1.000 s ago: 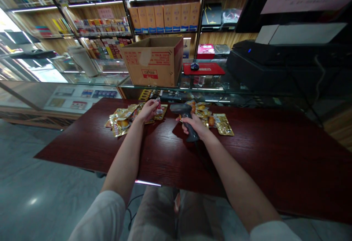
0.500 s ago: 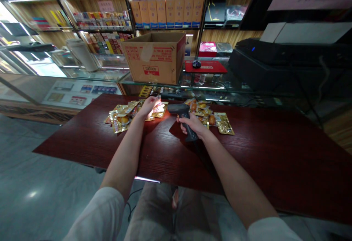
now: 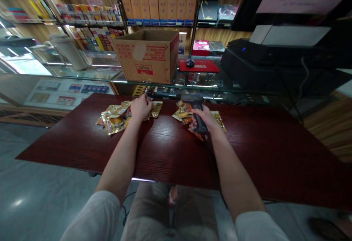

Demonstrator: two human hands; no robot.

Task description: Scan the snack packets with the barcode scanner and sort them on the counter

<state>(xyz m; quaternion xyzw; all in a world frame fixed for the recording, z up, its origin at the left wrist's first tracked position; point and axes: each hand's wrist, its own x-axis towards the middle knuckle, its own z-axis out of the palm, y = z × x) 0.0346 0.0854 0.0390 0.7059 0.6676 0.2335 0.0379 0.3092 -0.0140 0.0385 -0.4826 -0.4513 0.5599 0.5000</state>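
My right hand (image 3: pixel 206 119) is closed around the grip of a dark handheld barcode scanner (image 3: pixel 200 118), its head pointing left and away from me. Under and around it lies a pile of small shiny snack packets (image 3: pixel 183 112), gold and clear with orange-brown contents. My left hand (image 3: pixel 140 108) rests over another pile of gold packets (image 3: pixel 114 118) on the left, its fingers curled inward. What those fingers hold, if anything, is hidden by the hand. A single gold packet (image 3: pixel 156 109) lies just right of that hand.
The dark red wooden table (image 3: pixel 170 153) carries both piles. Behind it, on a glass counter, stand an open cardboard box (image 3: pixel 147 63), a red mat (image 3: pixel 209 66) with a mouse (image 3: pixel 190 62), and a black printer (image 3: pixel 269 63). Stocked shelves rise at the back.
The scanner has moved right, over the right pile, and its light no longer shines on my left hand. My left hand has shifted slightly left and turned down onto the left pile.
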